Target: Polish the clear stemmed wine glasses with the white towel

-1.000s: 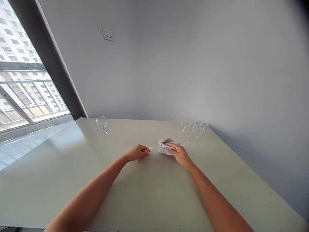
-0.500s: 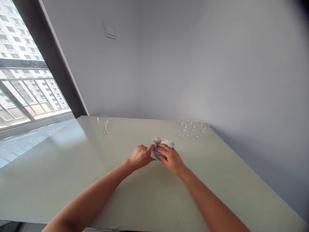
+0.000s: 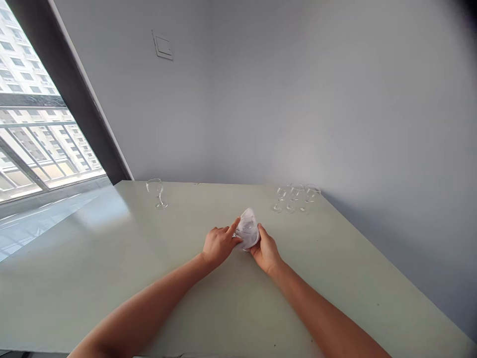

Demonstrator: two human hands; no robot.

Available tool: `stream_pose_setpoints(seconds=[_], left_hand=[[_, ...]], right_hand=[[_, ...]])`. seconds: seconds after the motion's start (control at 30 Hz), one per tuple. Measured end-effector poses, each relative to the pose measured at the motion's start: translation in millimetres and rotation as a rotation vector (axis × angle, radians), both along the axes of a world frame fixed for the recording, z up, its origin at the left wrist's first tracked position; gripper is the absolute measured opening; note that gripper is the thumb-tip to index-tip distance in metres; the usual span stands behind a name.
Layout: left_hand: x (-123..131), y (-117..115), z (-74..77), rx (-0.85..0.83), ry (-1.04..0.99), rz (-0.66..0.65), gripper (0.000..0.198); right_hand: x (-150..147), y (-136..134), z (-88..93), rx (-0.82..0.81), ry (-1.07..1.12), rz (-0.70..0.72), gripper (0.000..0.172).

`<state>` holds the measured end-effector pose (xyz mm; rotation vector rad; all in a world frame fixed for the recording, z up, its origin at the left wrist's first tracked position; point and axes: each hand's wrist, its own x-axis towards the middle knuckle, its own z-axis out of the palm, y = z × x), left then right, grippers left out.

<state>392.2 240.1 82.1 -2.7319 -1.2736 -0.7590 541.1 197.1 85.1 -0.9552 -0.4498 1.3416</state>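
Note:
In the middle of the view, my left hand (image 3: 218,244) is closed on a small stemmed wine glass, whose stem end is mostly covered by my fingers. My left index finger stretches along the glass towards the cloth. The clear bowl (image 3: 246,229) shows by its glints against a white cloth (image 3: 250,217). From the right, my right hand (image 3: 267,251) cups the cloth around the bowl, thumb on the near side and fingers underneath. Glass and cloth are held just above the pale table (image 3: 223,318).
One wine glass (image 3: 160,199) stands upright at the back left of the table. Three more wine glasses (image 3: 294,196) stand in a row at the back right, near the grey wall (image 3: 335,99). A window with a railing (image 3: 37,149) is on the left.
My right hand has turned from lying over the cloth to cupping it from below and the right. The cloth has opened out, and the glass bowl now shows. The view has shifted slightly.

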Motion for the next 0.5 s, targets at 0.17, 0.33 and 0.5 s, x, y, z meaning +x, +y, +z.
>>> stream_pose_setpoints(seconds=[0.17, 0.33, 0.5], left_hand=[[1, -2, 2.1, 0.015, -0.049, 0.021, 0.05], [7, -12, 0.8, 0.089, -0.163, -0.046, 0.061], [10, -22, 6.4, -0.088, -0.41, -0.152, 0.059]], right_hand=[[-22, -15, 8.8, 0.193, -0.02, 0.16, 0.042], [-34, -23, 1.8, 0.211, -0.058, 0.241, 0.036], [-25, -17, 0.1, 0.183, 0.002, 0.291, 0.03]])
